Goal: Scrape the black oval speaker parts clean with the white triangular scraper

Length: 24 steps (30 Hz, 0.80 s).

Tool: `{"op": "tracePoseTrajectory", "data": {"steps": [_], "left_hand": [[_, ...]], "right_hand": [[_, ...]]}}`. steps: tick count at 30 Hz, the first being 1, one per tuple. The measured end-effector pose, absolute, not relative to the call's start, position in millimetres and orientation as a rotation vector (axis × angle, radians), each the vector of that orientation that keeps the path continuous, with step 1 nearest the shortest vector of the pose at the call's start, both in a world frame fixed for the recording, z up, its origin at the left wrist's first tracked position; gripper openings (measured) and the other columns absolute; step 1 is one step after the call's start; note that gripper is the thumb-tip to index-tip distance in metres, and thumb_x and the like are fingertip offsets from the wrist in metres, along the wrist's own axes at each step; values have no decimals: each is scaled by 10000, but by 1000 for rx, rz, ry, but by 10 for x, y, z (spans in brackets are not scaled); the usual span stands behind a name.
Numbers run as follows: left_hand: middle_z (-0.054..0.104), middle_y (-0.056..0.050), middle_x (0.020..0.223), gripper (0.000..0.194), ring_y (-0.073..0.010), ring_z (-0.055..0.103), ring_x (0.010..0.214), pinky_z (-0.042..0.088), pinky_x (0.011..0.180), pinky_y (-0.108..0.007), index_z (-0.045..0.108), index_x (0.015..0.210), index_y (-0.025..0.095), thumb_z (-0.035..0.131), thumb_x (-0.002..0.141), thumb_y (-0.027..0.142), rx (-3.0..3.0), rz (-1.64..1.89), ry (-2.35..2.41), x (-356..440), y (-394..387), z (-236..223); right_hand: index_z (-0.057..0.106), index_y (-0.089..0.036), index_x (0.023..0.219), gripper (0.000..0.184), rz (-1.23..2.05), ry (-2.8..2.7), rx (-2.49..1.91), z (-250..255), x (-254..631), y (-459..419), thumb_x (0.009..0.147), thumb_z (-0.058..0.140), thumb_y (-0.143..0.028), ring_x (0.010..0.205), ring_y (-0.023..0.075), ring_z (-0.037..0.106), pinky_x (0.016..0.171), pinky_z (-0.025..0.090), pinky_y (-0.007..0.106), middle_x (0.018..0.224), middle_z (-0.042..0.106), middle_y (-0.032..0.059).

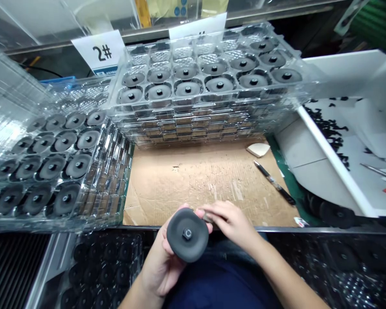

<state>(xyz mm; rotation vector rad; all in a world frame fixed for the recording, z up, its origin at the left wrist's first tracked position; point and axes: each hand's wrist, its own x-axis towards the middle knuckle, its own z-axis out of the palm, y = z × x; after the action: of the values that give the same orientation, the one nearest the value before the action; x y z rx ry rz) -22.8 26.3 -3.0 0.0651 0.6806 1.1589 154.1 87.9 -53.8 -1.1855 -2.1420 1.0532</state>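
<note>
My left hand (pixel 161 262) holds a dark grey round rubber disc (pixel 186 235) with a small hexagonal metal stud at its centre. My right hand (pixel 231 223) reaches in from the right, its fingertips at the disc's upper edge. They pinch close together there, and a small dark bit may lie between them, too small to tell. Both hands are above the front edge of a cardboard sheet (pixel 196 184). Transparent plastic trays (pixel 209 77) of matching discs stand stacked behind it, with another stack (pixel 54 163) to the left.
A black pen (pixel 273 182) and a small pale scrap (pixel 257 149) lie on the cardboard. A white bin (pixel 337 141) with small black pieces stands at the right. A "2#" card (pixel 99 50) stands behind the trays. Dark-filled trays (pixel 99 266) lie low at front left.
</note>
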Motion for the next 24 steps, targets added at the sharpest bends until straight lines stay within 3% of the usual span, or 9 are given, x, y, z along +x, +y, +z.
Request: {"op": "tracePoseTrajectory", "data": {"steps": [4,8,13,18,21,24], "left_hand": [[707,-13,1081,517,-225,644,986,459,903,-295,669,1047,279,775,564,430,82,1122,728,-209,235,-9],[680,-26,1124,510,-247,568,1101,398,984,-321,660,1073,260,753,603,434,89,1108,813,-189,184,-110],[697,-15,1060,433,-221,576,1074,425,956,-301,654,1084,262,726,668,358,113,1122,907,-194,176,-188],[709,-1,946,342,-267,544,1132,415,988,-332,699,967,260,743,644,367,156,1069,846,-166,227,-100],[712,-8,971,474,-260,577,1077,415,980,-310,710,927,234,798,515,449,182,1112,862,-177,223,-87],[705,-29,1035,504,-269,581,1088,416,984,-363,672,1057,263,754,596,449,145,1072,887,-176,210,-104]], "right_hand": [[580,-238,1141,274,895,-1976,-1150,25,1499,933,915,448,-159,764,139,579,677,426,266,903,657,20],[626,-220,1064,285,763,-2204,-691,423,1343,928,911,403,-128,673,141,524,647,355,290,748,632,8],[660,-204,954,329,744,-2387,-941,438,1259,921,876,372,-64,611,137,457,624,284,296,703,601,8],[634,-204,1015,304,836,-2340,-570,434,1248,942,912,360,-120,648,129,480,640,288,294,719,594,-4],[635,-205,989,311,902,-2367,-818,477,1297,948,886,373,-72,674,124,489,654,290,289,770,614,-1],[651,-198,952,317,706,-2408,-811,502,1274,916,941,340,-141,612,136,442,609,267,304,669,575,3]]}}
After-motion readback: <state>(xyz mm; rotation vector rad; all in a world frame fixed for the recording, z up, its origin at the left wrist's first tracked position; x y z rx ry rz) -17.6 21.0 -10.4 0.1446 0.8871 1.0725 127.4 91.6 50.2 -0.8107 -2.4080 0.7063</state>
